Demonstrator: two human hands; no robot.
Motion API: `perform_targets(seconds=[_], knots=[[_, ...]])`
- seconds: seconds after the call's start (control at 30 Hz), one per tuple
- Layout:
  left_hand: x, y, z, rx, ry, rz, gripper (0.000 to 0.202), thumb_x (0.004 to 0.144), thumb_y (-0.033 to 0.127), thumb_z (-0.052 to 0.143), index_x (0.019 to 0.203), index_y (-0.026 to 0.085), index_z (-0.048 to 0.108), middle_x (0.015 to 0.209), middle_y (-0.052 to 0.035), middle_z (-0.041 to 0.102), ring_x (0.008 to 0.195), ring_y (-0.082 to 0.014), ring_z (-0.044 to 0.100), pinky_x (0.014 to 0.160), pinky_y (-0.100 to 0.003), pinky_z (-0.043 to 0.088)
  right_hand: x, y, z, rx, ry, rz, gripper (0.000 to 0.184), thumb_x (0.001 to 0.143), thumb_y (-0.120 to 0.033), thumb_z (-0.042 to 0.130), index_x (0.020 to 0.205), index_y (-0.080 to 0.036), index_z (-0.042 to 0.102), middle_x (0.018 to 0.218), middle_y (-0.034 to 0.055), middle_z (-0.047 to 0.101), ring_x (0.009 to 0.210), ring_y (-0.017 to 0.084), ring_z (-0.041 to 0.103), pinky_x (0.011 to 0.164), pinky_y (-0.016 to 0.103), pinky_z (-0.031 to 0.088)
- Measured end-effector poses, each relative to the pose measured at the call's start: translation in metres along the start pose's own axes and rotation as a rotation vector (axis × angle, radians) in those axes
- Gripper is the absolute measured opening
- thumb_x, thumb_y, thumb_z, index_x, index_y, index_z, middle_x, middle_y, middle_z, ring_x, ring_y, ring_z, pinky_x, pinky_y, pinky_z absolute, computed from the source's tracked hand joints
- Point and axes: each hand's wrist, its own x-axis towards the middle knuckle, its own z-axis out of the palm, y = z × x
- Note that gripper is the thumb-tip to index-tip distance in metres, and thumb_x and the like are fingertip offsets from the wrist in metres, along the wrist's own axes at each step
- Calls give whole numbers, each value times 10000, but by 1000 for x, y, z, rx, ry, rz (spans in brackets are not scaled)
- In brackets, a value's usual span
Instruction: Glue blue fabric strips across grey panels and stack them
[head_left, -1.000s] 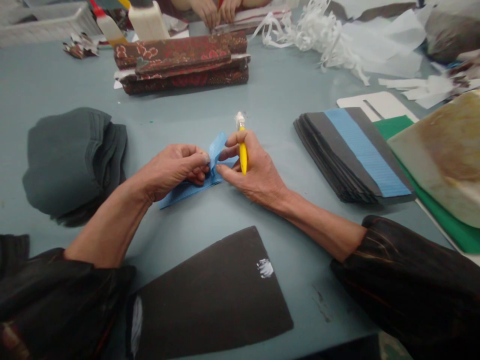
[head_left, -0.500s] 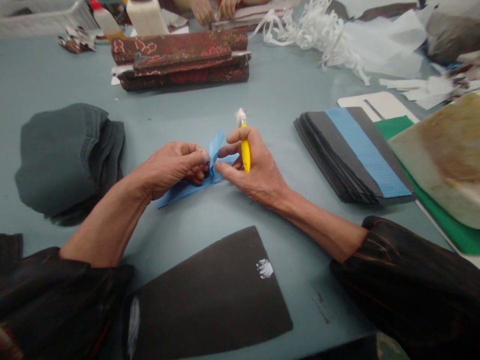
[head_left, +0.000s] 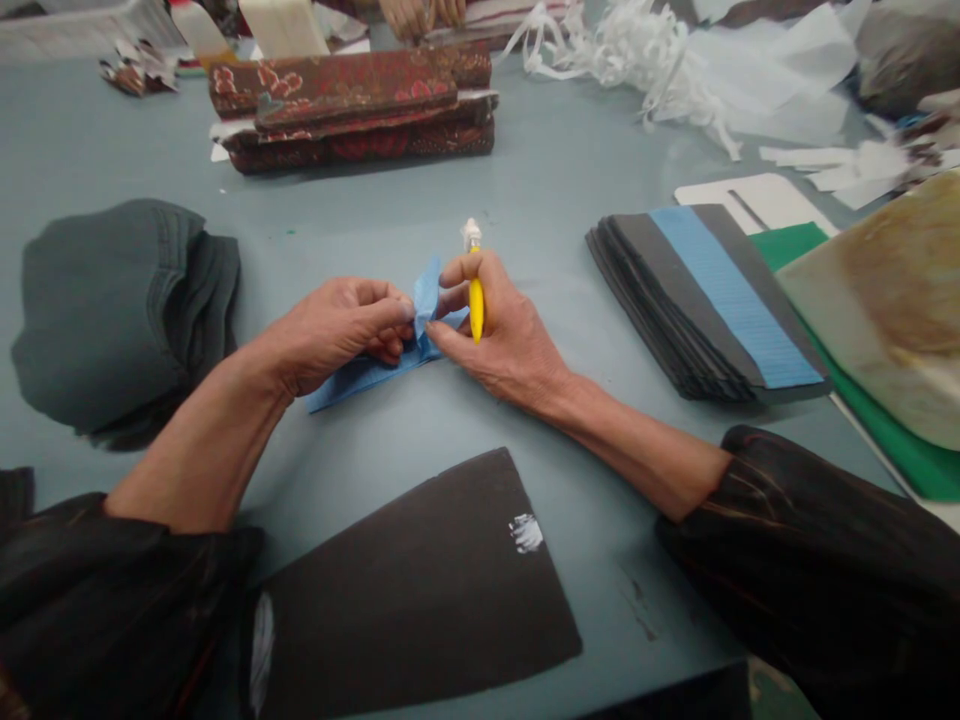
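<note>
My left hand [head_left: 341,330] pinches the raised end of a blue strip [head_left: 427,300] between thumb and fingers. More blue strips [head_left: 352,380] lie flat on the table beneath both hands. My right hand [head_left: 506,330] holds a yellow-handled brush [head_left: 477,305] between its fingers, bristles up and coated in white. Its thumb and fingertip are at the same raised blue strip, close to the left fingertips. In front of me lies a dark panel [head_left: 427,590] with a white smear near its right edge and another at its left end.
Dark folded cloth pieces [head_left: 105,310] are stacked at left. At right, a stack of dark panels [head_left: 660,310] has a blue band across its top. Patterned brown rolls [head_left: 360,105], tangled white strips [head_left: 637,50] and another person's hands [head_left: 420,15] are at the far side.
The raised blue strip has tilted slightly and its loose end looks straighter. Both hands keep their grip near it. The whole view has shifted a little.
</note>
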Motion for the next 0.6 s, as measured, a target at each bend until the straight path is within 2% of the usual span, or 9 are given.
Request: perform_targets(seconds=[0.23,0.43,0.6], knots=[[2,-3,-1,-5,-1,20,183,742,353,818,714,224,690,641,-29,654,594,-151,600,626,-299,547,1,2,0,-46,26,-25,278,900,-177,673,1101,-291,519,882,-52,717,772,176,696,732,338,572],[0,0,1,-82,11,-2,128,781,267,765,714,193,685,605,-12,640,546,-114,596,543,-202,519,1,4,-1,-63,28,-35,235,924,-214,657,1111,-273,528,880,-45,699,789,177,683,749,332,547],[1,-2,0,-126,10,21,166,814,239,727,670,186,663,582,-21,639,512,-105,583,522,-187,521,1,5,-2,-35,19,-52,228,910,-216,630,1109,-259,529,877,-44,670,743,166,643,746,342,527]])
